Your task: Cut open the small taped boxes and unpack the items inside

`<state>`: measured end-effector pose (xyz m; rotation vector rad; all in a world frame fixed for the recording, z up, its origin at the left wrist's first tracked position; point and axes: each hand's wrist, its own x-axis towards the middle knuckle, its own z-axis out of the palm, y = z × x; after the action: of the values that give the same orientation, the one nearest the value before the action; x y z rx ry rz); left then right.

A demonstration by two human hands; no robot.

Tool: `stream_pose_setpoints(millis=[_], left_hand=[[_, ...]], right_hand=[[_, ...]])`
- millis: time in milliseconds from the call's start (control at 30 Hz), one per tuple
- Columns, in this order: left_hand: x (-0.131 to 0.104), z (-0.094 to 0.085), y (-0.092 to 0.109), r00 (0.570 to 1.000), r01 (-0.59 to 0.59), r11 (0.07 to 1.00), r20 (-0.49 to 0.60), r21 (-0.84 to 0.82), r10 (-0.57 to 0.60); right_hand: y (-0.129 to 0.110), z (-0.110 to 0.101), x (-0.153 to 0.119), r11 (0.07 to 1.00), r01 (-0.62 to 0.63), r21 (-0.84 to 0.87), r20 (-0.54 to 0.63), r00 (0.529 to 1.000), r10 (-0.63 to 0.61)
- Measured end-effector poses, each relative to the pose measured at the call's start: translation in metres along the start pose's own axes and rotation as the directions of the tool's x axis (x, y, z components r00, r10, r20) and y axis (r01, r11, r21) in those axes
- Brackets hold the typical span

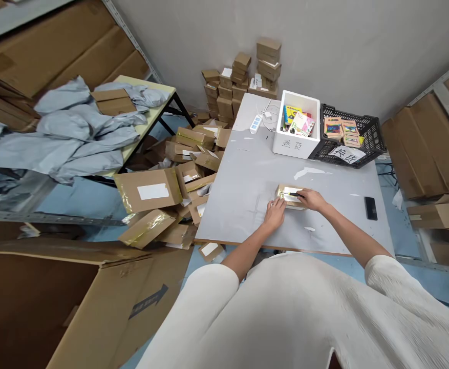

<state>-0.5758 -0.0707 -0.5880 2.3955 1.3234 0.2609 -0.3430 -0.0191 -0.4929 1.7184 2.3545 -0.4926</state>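
The small brown cardboard box (289,189), with a white label and shiny tape, lies on the light-grey surface (235,205), close to the edge nearest the person. The left hand (275,213) is set against its near left corner, fingers bent; whether they grip or only steady it, I cannot tell. The right hand (312,199) is closed around a slim black-and-yellow tool (296,195), apparently a cutter, its tip pointing left over the box top.

The main risk, as I judge it, is to the left hand: the tip points toward that side, so a slip on the glossy tape could carry it into the fingers. Pressing too deep might score whatever is inside, which is hidden. A light box with a loose hold on one corner could also swivel under the stroke.

The flat black phone (370,208) lies well to the right, apart from the work. At the left, the loose heap of brown cardboard boxes (147,191) looks unsteady; a knock from the person's side might send some sliding.
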Motion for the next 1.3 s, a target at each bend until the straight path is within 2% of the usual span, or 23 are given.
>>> stream_pose_setpoints(millis=[600, 833, 933, 1133, 1300], left_hand=[[0.002, 0.001, -0.007, 0.999, -0.038, 0.999, -0.014, -0.013, 0.038], [0.001, -0.004, 0.0, 1.0, -0.014, 0.999, 0.022, 0.046, 0.013], [0.002, -0.005, 0.007, 0.999, 0.018, 0.997, 0.032, 0.076, -0.021], [0.004, -0.006, 0.016, 0.997, 0.064, 0.994, 0.046, 0.083, -0.068], [0.005, -0.006, 0.019, 0.993, 0.093, 0.992, 0.06, 0.085, -0.098]], right_hand=[[-0.024, -0.018, 0.008, 0.987, -0.011, -0.158, 0.094, 0.995, 0.026], [-0.026, -0.025, 0.011, 0.984, 0.027, -0.177, 0.127, 0.992, -0.004], [-0.024, -0.027, 0.013, 0.982, -0.001, -0.19, 0.145, 0.989, 0.029], [-0.009, -0.026, 0.008, 0.982, -0.031, -0.188, 0.139, 0.989, 0.058], [0.033, -0.022, -0.012, 0.978, -0.068, -0.196, 0.146, 0.984, 0.098]])
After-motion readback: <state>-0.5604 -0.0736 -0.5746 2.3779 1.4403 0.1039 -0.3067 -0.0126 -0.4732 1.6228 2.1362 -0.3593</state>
